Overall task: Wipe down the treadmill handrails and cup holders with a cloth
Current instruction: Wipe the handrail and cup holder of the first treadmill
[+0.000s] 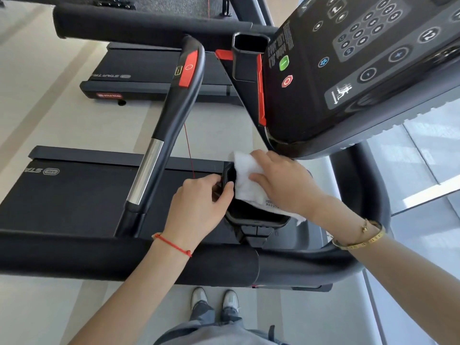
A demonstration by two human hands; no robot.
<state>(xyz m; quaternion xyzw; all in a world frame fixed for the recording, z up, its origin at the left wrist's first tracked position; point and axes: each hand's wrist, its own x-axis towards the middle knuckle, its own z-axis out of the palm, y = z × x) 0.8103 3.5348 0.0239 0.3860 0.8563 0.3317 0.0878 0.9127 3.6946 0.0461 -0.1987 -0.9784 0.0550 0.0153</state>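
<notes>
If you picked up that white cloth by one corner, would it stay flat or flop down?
It would probably flop. The white cloth already bends over the cup holder rim and bunches under the right hand, so it looks soft, not stiff. It also seems light and thin. The left hand grips the holder's edge, perhaps steadying it.

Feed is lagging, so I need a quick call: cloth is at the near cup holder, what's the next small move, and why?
Probably push the white cloth down into the cup holder with the right hand and sweep round. The cloth lies over the rim, the dark well below looks uncovered, and the left hand already grips the rim.
</notes>
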